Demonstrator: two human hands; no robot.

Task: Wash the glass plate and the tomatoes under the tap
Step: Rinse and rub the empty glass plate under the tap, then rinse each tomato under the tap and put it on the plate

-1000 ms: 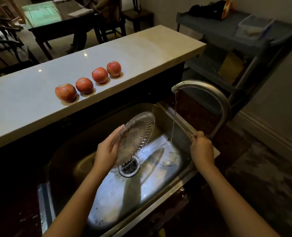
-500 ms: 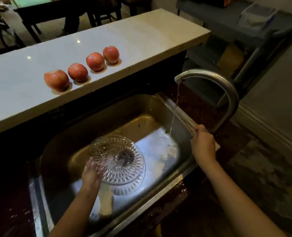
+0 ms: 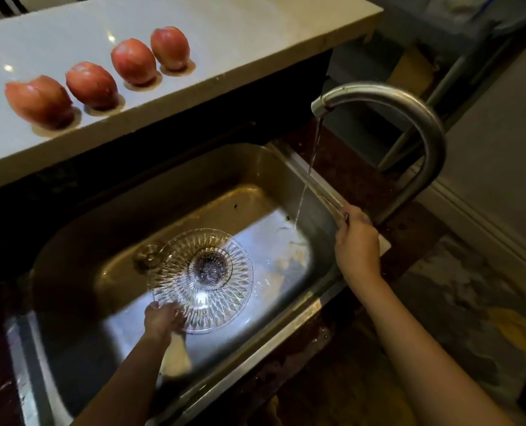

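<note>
A cut-glass plate point(image 3: 201, 279) lies low in the steel sink point(image 3: 108, 192), over the drain. My left hand point(image 3: 163, 319) holds its near rim. Water runs in a thin stream point(image 3: 307, 176) from the curved tap point(image 3: 409, 106) and lands to the right of the plate. My right hand point(image 3: 355, 241) grips the tap's thin lever at the sink's right rim. Several red tomatoes point(image 3: 91, 86) sit in a row on the white counter point(image 3: 240, 35) behind the sink, each in a small wet ring.
A dark worktop point(image 3: 347, 173) surrounds the sink. A grey shelving cart point(image 3: 458, 56) stands at the back right, next to a pale wall with a skirting board. A patterned floor lies at the right.
My left hand has tipped the plate from upright and lowered it flat to the sink bottom. The water stream has grown stronger. My right hand has stayed on the lever.
</note>
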